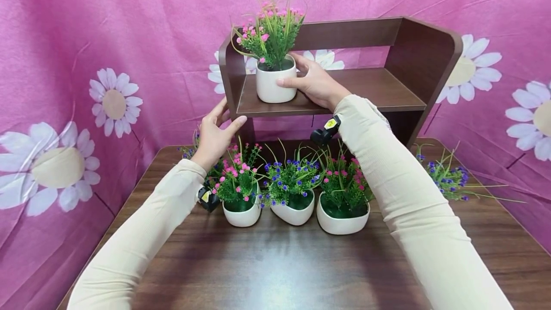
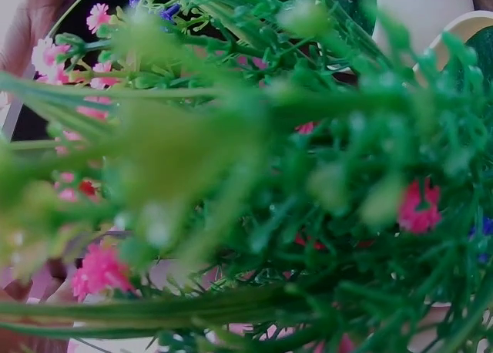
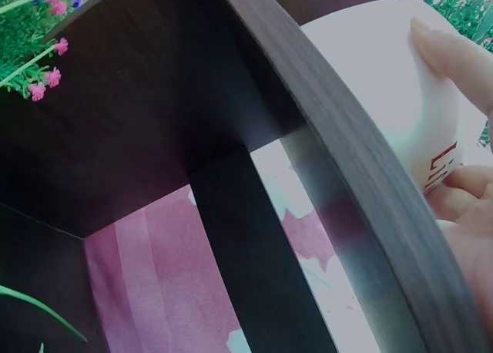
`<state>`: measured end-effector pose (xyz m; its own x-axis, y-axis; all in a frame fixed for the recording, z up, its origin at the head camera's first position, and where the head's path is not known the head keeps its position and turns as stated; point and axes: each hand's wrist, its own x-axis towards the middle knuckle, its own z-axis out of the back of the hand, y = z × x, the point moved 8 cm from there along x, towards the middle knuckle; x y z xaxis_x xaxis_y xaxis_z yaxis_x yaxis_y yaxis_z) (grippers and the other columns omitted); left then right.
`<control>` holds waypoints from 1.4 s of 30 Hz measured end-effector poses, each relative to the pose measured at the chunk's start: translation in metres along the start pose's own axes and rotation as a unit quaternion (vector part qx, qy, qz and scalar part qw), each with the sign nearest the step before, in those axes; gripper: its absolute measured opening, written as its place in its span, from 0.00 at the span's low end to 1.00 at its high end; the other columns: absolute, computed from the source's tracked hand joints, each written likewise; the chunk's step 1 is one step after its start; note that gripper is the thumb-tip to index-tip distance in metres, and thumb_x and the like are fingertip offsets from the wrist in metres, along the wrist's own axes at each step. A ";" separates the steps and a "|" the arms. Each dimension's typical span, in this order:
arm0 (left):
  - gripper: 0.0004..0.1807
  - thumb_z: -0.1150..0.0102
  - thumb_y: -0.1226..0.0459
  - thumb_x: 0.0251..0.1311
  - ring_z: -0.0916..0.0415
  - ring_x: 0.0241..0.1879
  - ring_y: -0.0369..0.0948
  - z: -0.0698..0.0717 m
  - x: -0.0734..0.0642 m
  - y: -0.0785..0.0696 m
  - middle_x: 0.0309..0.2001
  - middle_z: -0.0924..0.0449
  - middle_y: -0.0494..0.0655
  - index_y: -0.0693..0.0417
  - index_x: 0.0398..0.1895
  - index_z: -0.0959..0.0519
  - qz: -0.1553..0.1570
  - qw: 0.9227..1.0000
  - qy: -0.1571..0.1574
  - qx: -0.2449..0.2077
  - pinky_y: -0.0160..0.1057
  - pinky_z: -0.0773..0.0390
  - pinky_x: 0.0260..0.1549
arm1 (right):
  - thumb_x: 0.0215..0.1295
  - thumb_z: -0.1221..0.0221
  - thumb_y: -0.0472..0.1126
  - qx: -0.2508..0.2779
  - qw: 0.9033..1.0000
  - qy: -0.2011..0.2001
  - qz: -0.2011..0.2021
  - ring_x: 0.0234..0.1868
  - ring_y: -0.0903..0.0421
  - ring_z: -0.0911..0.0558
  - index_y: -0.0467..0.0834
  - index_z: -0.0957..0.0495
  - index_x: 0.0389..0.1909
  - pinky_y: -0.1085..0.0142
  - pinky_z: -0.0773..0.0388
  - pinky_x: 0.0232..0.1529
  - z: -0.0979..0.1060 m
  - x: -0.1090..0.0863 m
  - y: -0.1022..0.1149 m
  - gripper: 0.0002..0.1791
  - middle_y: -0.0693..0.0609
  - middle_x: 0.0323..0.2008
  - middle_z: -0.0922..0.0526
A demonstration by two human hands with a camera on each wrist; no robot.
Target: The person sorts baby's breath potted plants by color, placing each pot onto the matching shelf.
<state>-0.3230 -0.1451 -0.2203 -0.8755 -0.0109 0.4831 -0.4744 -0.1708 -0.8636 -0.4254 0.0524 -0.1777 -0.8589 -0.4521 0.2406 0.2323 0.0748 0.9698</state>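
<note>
My right hand (image 1: pixel 316 82) grips a white pot (image 1: pixel 276 83) of pink artificial flowers (image 1: pixel 271 37), thumb on its front and fingers behind. The pot sits upright at the left end of the upper board of a dark brown wooden shelf (image 1: pixel 361 87). In the right wrist view, the thumb (image 3: pixel 458 60) lies along the pot, which has red marking low on its side. My left hand (image 1: pixel 215 135) holds the shelf's left side panel, fingers at its outer side and thumb across the front edge. Blurred leaves (image 2: pixel 231 176) cover most of the left wrist view.
On the wooden table (image 1: pixel 206 271), a pink-flowered pot (image 1: pixel 242 214), a blue-flowered pot (image 1: pixel 294 209) and another pink-flowered pot (image 1: pixel 343 219) stand before the shelf. More blue flowers (image 1: pixel 449 178) show at the right, others behind my left wrist. A pink daisy-print cloth (image 1: pixel 172 27) hangs behind.
</note>
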 end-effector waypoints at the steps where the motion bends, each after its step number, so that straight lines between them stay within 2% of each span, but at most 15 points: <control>1: 0.35 0.39 0.72 0.59 0.31 0.63 0.49 0.000 0.000 0.000 0.67 0.34 0.55 0.58 0.70 0.38 0.000 1.000 -0.001 -0.001 0.38 0.27 0.60 | 0.58 0.38 0.28 0.000 1.000 0.003 0.004 0.69 0.53 0.36 0.42 0.55 0.75 0.64 0.35 0.68 0.000 0.000 0.000 0.48 0.47 0.72 0.44; 7: 0.34 0.39 0.73 0.59 0.31 0.63 0.48 0.001 0.000 0.001 0.67 0.33 0.55 0.58 0.70 0.38 0.003 1.000 -0.003 -0.009 0.37 0.26 0.58 | 0.60 0.40 0.27 -0.003 1.000 0.015 0.015 0.68 0.53 0.34 0.40 0.48 0.73 0.63 0.35 0.68 -0.003 -0.001 0.001 0.42 0.43 0.69 0.36; 13: 0.34 0.39 0.72 0.59 0.31 0.63 0.49 0.001 0.001 0.001 0.67 0.33 0.55 0.58 0.70 0.38 0.005 1.000 -0.003 -0.011 0.40 0.26 0.59 | 0.61 0.40 0.28 -0.014 1.000 0.015 0.017 0.68 0.53 0.34 0.40 0.48 0.73 0.63 0.35 0.67 -0.005 -0.001 0.001 0.41 0.43 0.69 0.36; 23: 0.35 0.39 0.72 0.59 0.30 0.63 0.48 -0.002 0.002 0.002 0.67 0.33 0.55 0.58 0.70 0.38 0.007 1.000 0.004 -0.012 0.40 0.25 0.58 | 0.62 0.40 0.29 -0.048 0.999 0.009 0.019 0.70 0.54 0.37 0.42 0.48 0.74 0.65 0.36 0.68 -0.002 -0.007 0.001 0.41 0.44 0.70 0.37; 27: 0.35 0.39 0.72 0.60 0.31 0.63 0.49 -0.002 0.003 0.002 0.67 0.33 0.55 0.58 0.70 0.38 0.005 1.000 0.006 -0.010 0.41 0.25 0.58 | 0.62 0.40 0.30 -0.059 0.998 -0.001 0.004 0.72 0.54 0.40 0.41 0.51 0.75 0.67 0.40 0.70 0.001 -0.011 0.000 0.43 0.45 0.73 0.42; 34: 0.35 0.39 0.72 0.59 0.30 0.63 0.48 -0.001 0.004 0.006 0.67 0.33 0.54 0.56 0.70 0.37 0.011 1.000 0.005 -0.014 0.35 0.22 0.53 | 0.62 0.38 0.35 -0.110 0.992 -0.025 -0.047 0.74 0.53 0.45 0.37 0.63 0.75 0.67 0.47 0.73 0.005 -0.021 -0.001 0.51 0.42 0.74 0.49; 39: 0.35 0.39 0.72 0.59 0.31 0.63 0.47 0.000 0.003 0.010 0.67 0.33 0.54 0.57 0.70 0.38 0.014 1.000 0.004 -0.017 0.35 0.23 0.54 | 0.60 0.36 0.40 -0.171 0.982 -0.038 -0.069 0.75 0.54 0.52 0.37 0.59 0.75 0.64 0.53 0.75 0.012 -0.031 -0.002 0.51 0.43 0.75 0.53; 42: 0.35 0.39 0.72 0.60 0.31 0.63 0.48 0.000 0.003 0.010 0.67 0.33 0.54 0.57 0.70 0.38 0.010 1.000 0.005 -0.015 0.36 0.23 0.55 | 0.60 0.35 0.43 -0.191 0.978 -0.040 -0.069 0.75 0.54 0.53 0.38 0.58 0.75 0.62 0.53 0.75 0.016 -0.038 -0.002 0.51 0.44 0.75 0.52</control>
<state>-0.3303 -0.1465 -0.2271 -0.8859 -0.0047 0.4638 -0.4586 -0.1404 -0.8775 -0.4004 0.0836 -0.1878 -0.9240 -0.3613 0.1250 0.2511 -0.3268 0.9111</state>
